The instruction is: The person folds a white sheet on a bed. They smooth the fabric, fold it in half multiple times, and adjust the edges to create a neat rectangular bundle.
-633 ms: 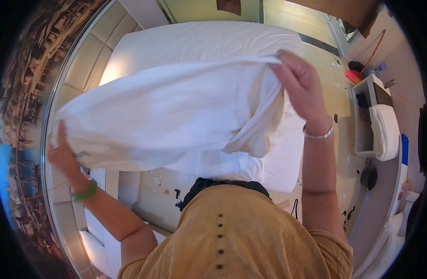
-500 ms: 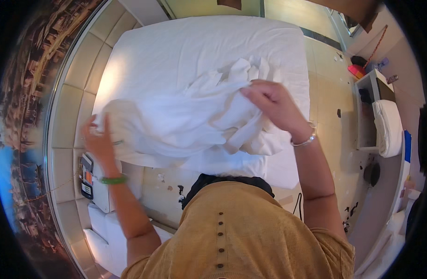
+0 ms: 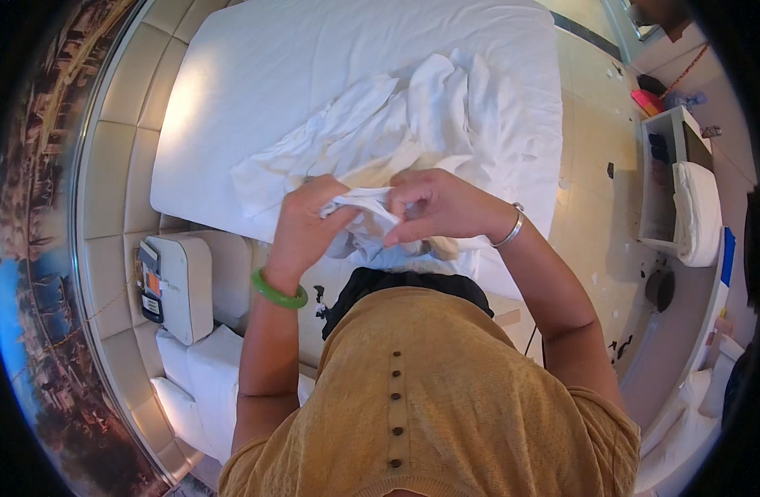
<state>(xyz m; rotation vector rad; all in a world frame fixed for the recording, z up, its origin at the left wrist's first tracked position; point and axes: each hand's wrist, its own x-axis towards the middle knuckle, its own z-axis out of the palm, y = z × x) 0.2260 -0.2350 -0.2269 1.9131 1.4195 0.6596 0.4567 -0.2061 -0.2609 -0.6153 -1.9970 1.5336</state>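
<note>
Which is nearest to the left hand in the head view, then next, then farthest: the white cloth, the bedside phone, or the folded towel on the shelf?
1. White cloth: gripped in the left hand, bunched on the bed ahead.
2. Bedside phone: on the stand to the person's left, below the hand.
3. Folded towel: on the shelf at far right, past the right hand.

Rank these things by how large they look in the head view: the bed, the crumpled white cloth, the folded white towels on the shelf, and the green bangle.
1. bed
2. crumpled white cloth, held by both hands
3. folded white towels
4. green bangle

The bangle is nearer the camera, yet looks smallest.
</note>
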